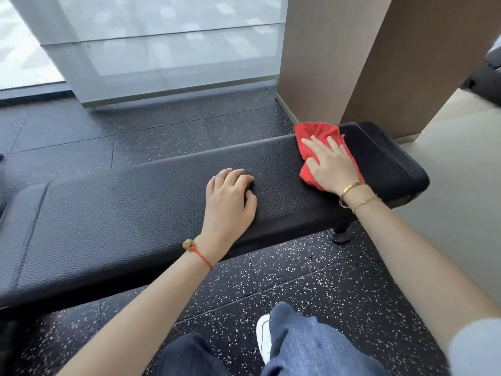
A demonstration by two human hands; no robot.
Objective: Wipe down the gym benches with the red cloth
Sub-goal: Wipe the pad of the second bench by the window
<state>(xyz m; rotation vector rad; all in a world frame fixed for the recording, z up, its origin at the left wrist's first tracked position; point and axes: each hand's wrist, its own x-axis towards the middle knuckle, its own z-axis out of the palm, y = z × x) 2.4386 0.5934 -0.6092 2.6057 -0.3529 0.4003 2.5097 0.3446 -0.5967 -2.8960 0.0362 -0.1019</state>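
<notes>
One red cloth [315,139] lies bunched under my right hand [332,165], out at about two o'clock from where I stand, on the black padded top of the gym bench [135,202] and close to its right-hand end. My fingers [309,143] are straight and spread flat over the cloth, pressing it down onto the pad rather than pinching it; red folds stick out past my fingertips toward twelve o'clock and from under the heel of my palm toward six. My left hand [230,200] sits near the middle of the same pad, at roughly eleven o'clock, well apart from the cloth; its palm rests on the near edge and its fingers are curled loosely with the tips touching the leather, holding nothing, which I take as bracing myself. I judge the wipe to be in progress at this end of the bench: the last stretch of pad beyond the cloth, toward three o'clock, is not yet covered, and the long run of pad toward nine o'clock shows no sheen or streak that would tell me whether it has been done, so I cannot say. Another pad [24,213] adjoins it at the far left across a seam. At one o'clock stands a brown wood-grain column [352,63], at twelve a frosted glass panel [162,50], and below me the speckled rubber floor [311,280]. Any other benches are out of view, so I reckon most of the task is still ahead.
</notes>
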